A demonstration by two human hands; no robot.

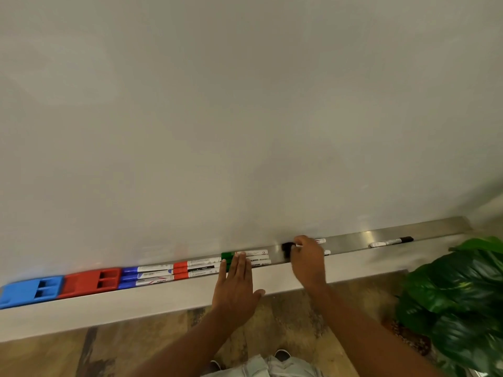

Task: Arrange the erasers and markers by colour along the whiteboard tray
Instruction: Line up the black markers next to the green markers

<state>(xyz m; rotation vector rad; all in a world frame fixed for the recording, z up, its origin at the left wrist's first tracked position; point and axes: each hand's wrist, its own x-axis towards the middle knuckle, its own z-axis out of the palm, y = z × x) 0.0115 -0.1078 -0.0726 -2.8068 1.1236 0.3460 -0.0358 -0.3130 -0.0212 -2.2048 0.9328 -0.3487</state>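
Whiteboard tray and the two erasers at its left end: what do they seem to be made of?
The whiteboard tray looks like brushed metal, probably aluminium or steel: grey, with soft bright glare spots. The blue eraser and red eraser look like moulded plastic: solid colour, matte with a slight sheen, and rectangular recesses in their tops.

Soft, even room light, a bit dim and warm. Two bright glare spots sit on the metal tray (pixel 366 236). The wide lens bows the tray. The right hand (pixel 307 257) and the plant (pixel 462 295) are smeared with blur.
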